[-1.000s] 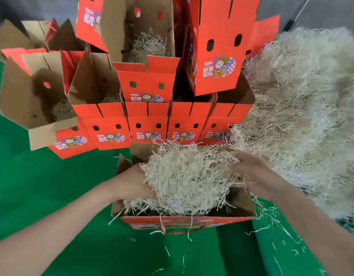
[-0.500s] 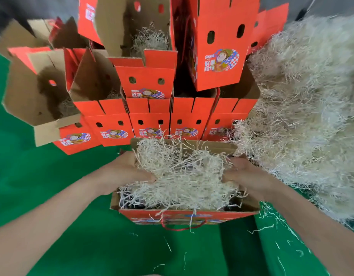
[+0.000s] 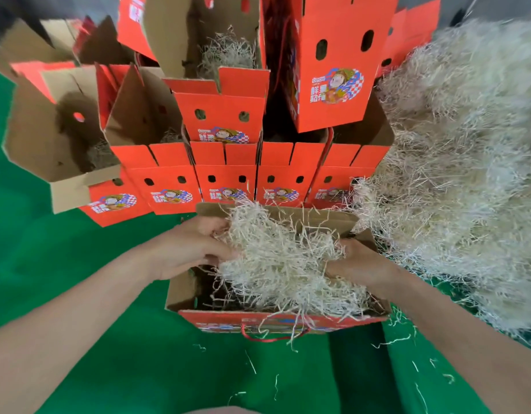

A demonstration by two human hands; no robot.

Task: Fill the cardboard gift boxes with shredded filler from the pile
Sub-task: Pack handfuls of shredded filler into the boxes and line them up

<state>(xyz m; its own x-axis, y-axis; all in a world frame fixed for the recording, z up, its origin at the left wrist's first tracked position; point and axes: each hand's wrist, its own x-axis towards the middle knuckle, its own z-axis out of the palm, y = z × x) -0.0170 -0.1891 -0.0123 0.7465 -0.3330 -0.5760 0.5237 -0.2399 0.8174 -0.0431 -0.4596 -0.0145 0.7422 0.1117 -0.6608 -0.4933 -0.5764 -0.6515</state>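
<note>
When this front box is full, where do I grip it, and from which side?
Probably the two short end walls of the front box, coming in from left and right. Its top is open and heaped with loose filler, so nothing above gives a hold; the red cord handle hangs slack on the near face.

matt cardboard box [image 3: 180, 294], papery filler [image 3: 288, 264]

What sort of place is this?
Probably a packing area for gift boxes: stacked red boxes, a big pile of shredded filler, and the left hand and right hand in the filler of an open box.
</note>
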